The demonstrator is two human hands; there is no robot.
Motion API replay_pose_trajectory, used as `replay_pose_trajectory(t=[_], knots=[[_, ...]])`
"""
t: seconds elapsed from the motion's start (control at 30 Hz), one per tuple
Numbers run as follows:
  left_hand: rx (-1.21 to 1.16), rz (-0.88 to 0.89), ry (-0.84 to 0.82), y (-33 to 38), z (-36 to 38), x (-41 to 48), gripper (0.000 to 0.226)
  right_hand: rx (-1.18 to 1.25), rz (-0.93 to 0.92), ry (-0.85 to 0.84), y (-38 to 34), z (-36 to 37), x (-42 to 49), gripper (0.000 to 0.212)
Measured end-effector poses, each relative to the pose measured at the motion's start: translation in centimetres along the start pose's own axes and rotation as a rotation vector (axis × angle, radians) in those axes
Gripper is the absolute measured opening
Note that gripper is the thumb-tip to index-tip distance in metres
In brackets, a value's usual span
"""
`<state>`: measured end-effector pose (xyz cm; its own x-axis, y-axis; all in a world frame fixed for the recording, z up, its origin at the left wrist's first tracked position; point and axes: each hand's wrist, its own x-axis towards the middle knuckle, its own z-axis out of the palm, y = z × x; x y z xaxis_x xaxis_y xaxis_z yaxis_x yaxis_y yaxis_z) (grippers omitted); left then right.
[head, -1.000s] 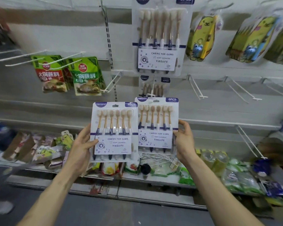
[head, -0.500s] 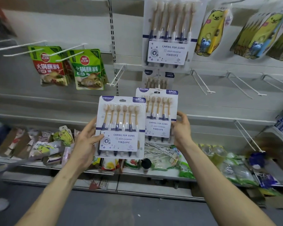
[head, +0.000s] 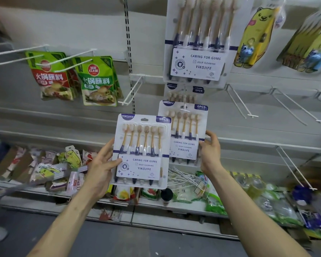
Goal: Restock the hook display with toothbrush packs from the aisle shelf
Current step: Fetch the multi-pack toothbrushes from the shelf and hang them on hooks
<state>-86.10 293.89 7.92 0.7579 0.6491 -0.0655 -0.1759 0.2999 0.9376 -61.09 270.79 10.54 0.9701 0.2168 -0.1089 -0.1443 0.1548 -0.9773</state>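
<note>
The right hand (head: 210, 154) has its grip closed on the right edge of a six-brush toothbrush pack (head: 183, 140), thumb in front and fingers behind. That leaves the card's top free for the wire hook (head: 184, 108) at its 12 o'clock. The hook's tip lies over the hang-hole area, but I cannot tell whether it is threaded yet. A hung pack (head: 182, 94) sits further back on the same hook. At 7 o'clock, the left hand (head: 102, 169) grips a second pack (head: 143, 151) by its left edge, upright and facing out, probably the next one to hang.
</note>
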Motion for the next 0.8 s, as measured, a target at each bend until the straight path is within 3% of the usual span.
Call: replay_pose_trajectory(t=[0.37,0.7,0.8], knots=[[0.053,-0.022,0.057,-1.4,3.1,1.5,0.073,-0.103,0.081,0.094,0.3,3.6,10.3,0.034],[0.105,-0.025,0.051,-1.1,3.5,0.8,0.074,-0.307,0.068,0.131,1.0,4.5,15.7,0.008],[0.104,-0.023,0.058,-1.0,3.2,0.1,0.075,-0.367,0.102,0.153,2.1,3.9,16.5,0.015]])
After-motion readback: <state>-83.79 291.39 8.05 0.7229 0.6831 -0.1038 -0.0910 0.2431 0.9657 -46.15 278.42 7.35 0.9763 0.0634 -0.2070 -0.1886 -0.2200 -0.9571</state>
